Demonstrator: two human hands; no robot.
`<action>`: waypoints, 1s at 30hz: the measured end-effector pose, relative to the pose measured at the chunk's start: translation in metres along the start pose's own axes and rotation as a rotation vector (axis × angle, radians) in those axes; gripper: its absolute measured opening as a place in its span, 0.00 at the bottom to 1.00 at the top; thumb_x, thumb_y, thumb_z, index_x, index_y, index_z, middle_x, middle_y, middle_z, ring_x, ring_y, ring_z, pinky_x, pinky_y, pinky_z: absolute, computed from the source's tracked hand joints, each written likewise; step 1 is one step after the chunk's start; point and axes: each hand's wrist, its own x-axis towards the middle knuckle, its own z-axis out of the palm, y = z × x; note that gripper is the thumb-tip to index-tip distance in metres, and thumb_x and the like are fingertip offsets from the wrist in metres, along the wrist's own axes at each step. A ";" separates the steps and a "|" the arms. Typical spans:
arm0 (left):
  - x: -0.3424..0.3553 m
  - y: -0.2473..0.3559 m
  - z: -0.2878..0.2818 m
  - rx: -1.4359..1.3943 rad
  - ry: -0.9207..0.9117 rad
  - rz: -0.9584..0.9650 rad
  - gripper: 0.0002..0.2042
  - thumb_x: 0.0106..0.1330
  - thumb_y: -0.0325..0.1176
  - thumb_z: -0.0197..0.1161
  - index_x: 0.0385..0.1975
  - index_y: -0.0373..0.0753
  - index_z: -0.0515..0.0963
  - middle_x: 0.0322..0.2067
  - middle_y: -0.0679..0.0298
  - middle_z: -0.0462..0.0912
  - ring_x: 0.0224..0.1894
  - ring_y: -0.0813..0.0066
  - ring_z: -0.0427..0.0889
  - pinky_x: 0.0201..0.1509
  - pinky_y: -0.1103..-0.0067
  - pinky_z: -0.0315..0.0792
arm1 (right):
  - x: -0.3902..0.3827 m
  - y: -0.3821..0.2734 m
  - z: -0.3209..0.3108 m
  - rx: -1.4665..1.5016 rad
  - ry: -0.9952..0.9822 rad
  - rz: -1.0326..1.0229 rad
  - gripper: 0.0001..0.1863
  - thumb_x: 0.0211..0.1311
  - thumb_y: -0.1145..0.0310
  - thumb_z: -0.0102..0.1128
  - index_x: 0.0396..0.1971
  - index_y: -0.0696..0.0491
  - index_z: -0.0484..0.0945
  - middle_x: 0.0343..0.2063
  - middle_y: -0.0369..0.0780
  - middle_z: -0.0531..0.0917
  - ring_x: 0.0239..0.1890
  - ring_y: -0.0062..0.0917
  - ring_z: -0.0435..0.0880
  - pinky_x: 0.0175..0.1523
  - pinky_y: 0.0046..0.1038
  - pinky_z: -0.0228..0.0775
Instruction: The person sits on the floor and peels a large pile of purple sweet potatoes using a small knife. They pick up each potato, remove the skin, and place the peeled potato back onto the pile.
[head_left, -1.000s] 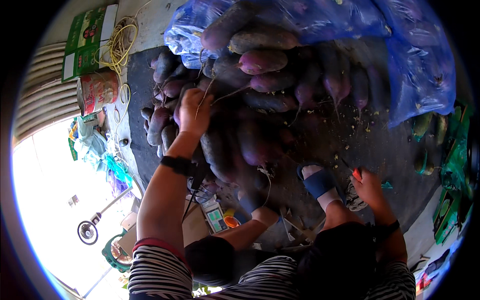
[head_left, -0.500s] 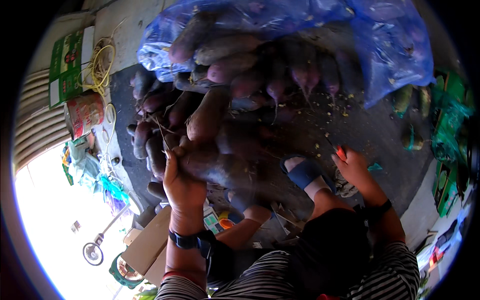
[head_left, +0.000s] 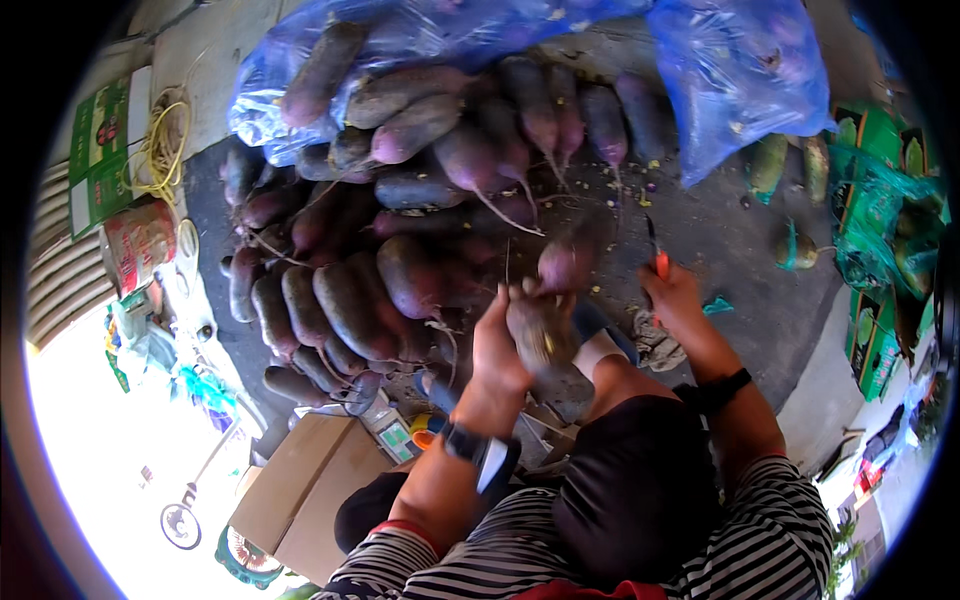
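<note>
My left hand (head_left: 498, 350) is closed on a purple radish (head_left: 540, 335) with a brownish end, held over the mat in front of my knees. Just above it shows a second purple shape (head_left: 567, 262), smeared by motion; I cannot tell whether it is part of the same radish. In my right hand (head_left: 675, 297) is a small knife (head_left: 661, 264) with an orange-red handle, its dark blade pointing up and away from me, apart from the radish. Long purple radishes with thin roots lie in rows (head_left: 345, 310) to the left and in a pile (head_left: 420, 128) ahead.
A blue plastic sheet (head_left: 745, 90) edges the far side of the dark mat (head_left: 760, 260). At the right are green cartons (head_left: 870, 335) with teal netting and a few greenish radishes (head_left: 768, 165). A cardboard box (head_left: 300, 480) stands near left, a coil of yellow cord (head_left: 160, 155) far left.
My left hand has moved right from the left rows, bringing the radish nearer the knife. My right hand has shifted slightly left and up, its knife still in it. The whole view has shifted.
</note>
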 end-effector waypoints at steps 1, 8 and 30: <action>0.024 0.003 -0.018 -0.075 -0.042 -0.021 0.18 0.79 0.47 0.44 0.46 0.39 0.76 0.48 0.59 0.83 0.56 0.57 0.78 0.69 0.58 0.67 | 0.008 0.007 0.005 0.015 0.008 -0.002 0.12 0.65 0.62 0.63 0.30 0.55 0.77 0.15 0.33 0.75 0.17 0.18 0.74 0.24 0.28 0.64; 0.106 0.014 -0.040 0.004 0.441 0.249 0.16 0.79 0.38 0.45 0.53 0.37 0.76 0.51 0.57 0.83 0.55 0.60 0.81 0.62 0.59 0.76 | 0.030 0.024 0.012 -0.193 0.041 0.048 0.16 0.64 0.58 0.65 0.36 0.57 0.79 0.20 0.41 0.81 0.23 0.31 0.82 0.31 0.35 0.72; 0.102 -0.010 0.029 2.258 0.818 0.563 0.43 0.50 0.55 0.76 0.59 0.30 0.68 0.58 0.46 0.72 0.63 0.43 0.69 0.64 0.55 0.67 | 0.013 -0.024 0.025 -0.467 -0.053 -0.268 0.16 0.63 0.58 0.65 0.39 0.56 0.77 0.31 0.53 0.83 0.37 0.54 0.83 0.39 0.45 0.74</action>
